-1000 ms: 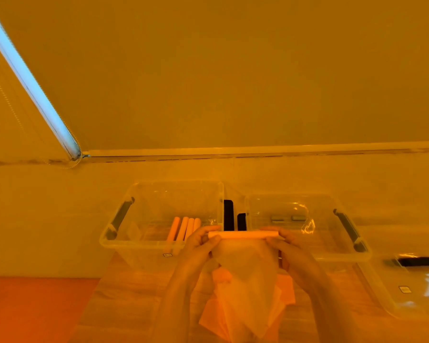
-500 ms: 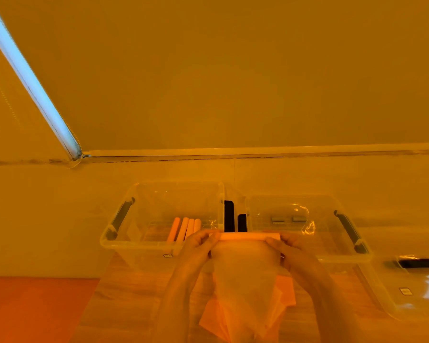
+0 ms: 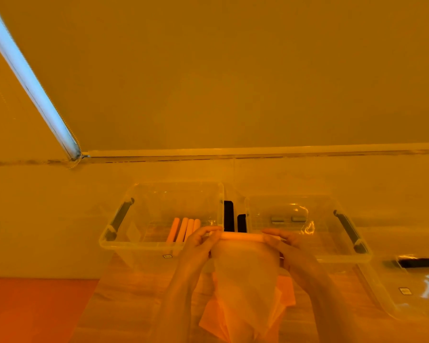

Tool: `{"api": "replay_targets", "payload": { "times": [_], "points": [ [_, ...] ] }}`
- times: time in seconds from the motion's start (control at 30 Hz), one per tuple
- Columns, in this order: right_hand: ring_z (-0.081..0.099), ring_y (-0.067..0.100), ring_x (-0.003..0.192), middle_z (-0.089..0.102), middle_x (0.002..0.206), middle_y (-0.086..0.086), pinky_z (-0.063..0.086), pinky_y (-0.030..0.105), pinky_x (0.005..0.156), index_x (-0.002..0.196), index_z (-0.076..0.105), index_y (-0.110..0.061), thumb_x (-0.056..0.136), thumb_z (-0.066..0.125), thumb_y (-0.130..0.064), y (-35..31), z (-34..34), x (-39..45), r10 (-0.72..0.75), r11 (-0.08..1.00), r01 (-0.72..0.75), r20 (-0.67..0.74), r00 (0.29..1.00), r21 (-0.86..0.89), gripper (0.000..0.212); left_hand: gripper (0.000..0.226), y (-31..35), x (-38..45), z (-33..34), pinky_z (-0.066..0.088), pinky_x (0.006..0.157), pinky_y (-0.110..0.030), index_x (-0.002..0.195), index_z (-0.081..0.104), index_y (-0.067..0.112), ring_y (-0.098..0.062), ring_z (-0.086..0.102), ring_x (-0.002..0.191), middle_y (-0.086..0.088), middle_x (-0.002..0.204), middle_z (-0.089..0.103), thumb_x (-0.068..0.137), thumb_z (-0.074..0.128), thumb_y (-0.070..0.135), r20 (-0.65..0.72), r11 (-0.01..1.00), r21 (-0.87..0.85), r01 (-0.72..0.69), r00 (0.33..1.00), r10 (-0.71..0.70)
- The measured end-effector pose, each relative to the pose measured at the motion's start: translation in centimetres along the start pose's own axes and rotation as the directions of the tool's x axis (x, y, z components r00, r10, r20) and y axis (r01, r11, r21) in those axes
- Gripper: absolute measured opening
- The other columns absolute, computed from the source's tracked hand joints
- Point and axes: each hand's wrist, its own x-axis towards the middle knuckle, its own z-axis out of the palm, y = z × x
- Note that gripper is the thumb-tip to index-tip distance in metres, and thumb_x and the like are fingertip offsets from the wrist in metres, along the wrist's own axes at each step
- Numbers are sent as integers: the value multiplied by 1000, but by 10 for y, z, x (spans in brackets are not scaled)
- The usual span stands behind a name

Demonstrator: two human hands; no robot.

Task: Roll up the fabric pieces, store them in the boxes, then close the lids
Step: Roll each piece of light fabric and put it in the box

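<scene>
A person's left hand (image 3: 200,246) and right hand (image 3: 286,248) pinch the two ends of a half-rolled fabric piece (image 3: 243,273), held in the air at 6 o'clock in the head view, just in front of two clear plastic boxes. The rolled part (image 3: 242,236) runs level between the hands, and the unrolled tail hangs down over a loose pile of orange fabric (image 3: 284,290) on the wooden table (image 3: 134,305). To finish the roll well, both hands probably need to turn at the same rate with the tail kept lightly taut, so that the tube stays even in thickness and the ends do not cone out; a tight tube should lie neatly beside the four finished rolls (image 3: 183,229) in the left box (image 3: 124,243), at about 10 o'clock from the hands. The right box (image 3: 332,258), at 2 o'clock, appears to hold no rolls; two small grey marks seen through it cannot be identified. A clear lid (image 3: 411,293) lies at 4 o'clock, cut off by the frame edge. Strong amber light flattens all colour, the fingertips behind the roll are hidden, the number of pieces left in the pile cannot be told, and no second lid can be made out.
</scene>
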Motion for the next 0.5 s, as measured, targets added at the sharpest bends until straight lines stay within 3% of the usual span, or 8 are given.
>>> {"api": "replay_targets", "payload": {
  "times": [0.13,0.2,0.3,0.37,0.5],
  "points": [
    [65,30,101,65,115,12,57,43,80,112,68,-19,86,65,-16,-1,-2,-2,45,994,-48,31,998,98,27,14,-1,0,-2,54,89,-40,97,70,22,-13,60,96,1,106,64,84,66,25,17,999,7,51,999,-51],
    [65,32,101,65,115,14,57,43,77,112,67,-17,87,62,-11,-1,-4,-3,33,988,-41,59,998,146,26,11,0,-2,-3,53,90,-42,96,68,19,-2,56,87,12,97,60,86,65,20,44,999,9,42,998,-43],
    [64,35,104,62,119,15,58,47,74,111,68,-20,90,59,-13,-2,-5,-3,32,985,-47,95,995,164,23,17,-2,-1,-4,52,92,-43,106,67,16,3,52,86,24,99,49,91,59,11,62,999,22,25,998,-26],
    [61,35,106,58,122,13,59,47,74,112,66,-24,93,58,-18,-2,-3,-3,46,992,-55,84,995,111,22,17,-5,1,-6,52,93,-47,103,69,21,-5,56,92,24,98,53,91,60,12,44,999,35,25,999,-26],
    [57,32,108,54,122,8,57,49,81,111,65,-27,89,62,-31,-1,3,0,57,998,-57,0,998,40,22,21,-6,2,-7,49,90,-53,91,74,33,-19,62,94,3,99,68,89,64,15,16,998,56,27,999,-28]
  ]
}}
